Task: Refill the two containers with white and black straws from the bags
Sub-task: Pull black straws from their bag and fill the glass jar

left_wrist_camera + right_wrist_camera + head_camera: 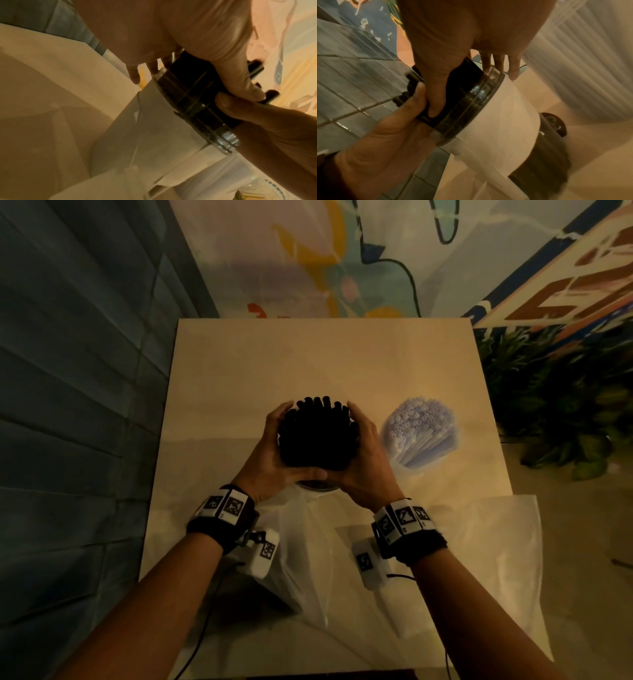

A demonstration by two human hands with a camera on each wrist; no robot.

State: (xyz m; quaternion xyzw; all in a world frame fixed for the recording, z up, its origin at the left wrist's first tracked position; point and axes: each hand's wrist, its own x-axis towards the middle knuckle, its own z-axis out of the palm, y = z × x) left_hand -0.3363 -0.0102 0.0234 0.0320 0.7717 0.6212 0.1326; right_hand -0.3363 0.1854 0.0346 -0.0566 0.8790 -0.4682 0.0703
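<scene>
- A bundle of black straws (317,436) is cupped from both sides by the left hand (270,453) and the right hand (364,458), probably to keep the straws together while they settle.
- The fingers of both hands are curled round the bundle, with the thumbs meeting on the near side.
- The bundle stands upright in a clear container (471,102) near the middle of the desk (239,364); its rim shows just under the thumbs.
- White straws (419,429) already fill the second container, just right of the right hand, so that half looks done.
- Plastic bags (479,542) lie flat at the near desk edge, seemingly emptied.
- Likely remaining: pushing the uneven black tips down level.
</scene>
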